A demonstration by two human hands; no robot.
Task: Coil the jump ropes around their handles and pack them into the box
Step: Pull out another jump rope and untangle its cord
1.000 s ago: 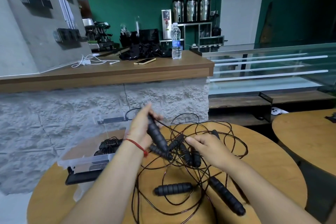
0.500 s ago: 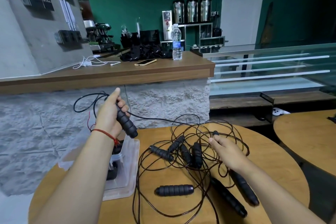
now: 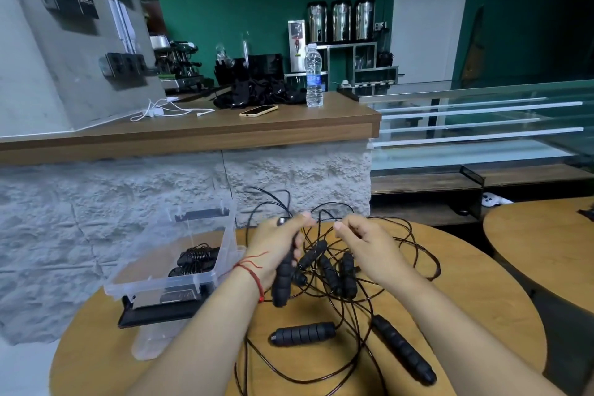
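Two hands up over the counter (image 3: pixel 475 299): left hand (image 3: pixel 276 244) fingers clenched round a handle (image 3: pixel 283 280), right hand (image 3: pixel 363 241) fingers pinching a rope (image 3: pixel 319 225) just beside. Other ropes (image 3: pixel 418 254) sprawled underneath, two loose handles (image 3: pixel 302 334) up front, couple coiled ones (image 3: pixel 196 262) in the box (image 3: pixel 154 283) at left.

Water bottle (image 3: pixel 313 80) standing near the right end of the wooden desk (image 3: pixel 193 135), phone (image 3: pixel 258 110) lying on the desk, white cable (image 3: pixel 167 110) trailing along its left part, three steel urns (image 3: pixel 341 20) standing behind it
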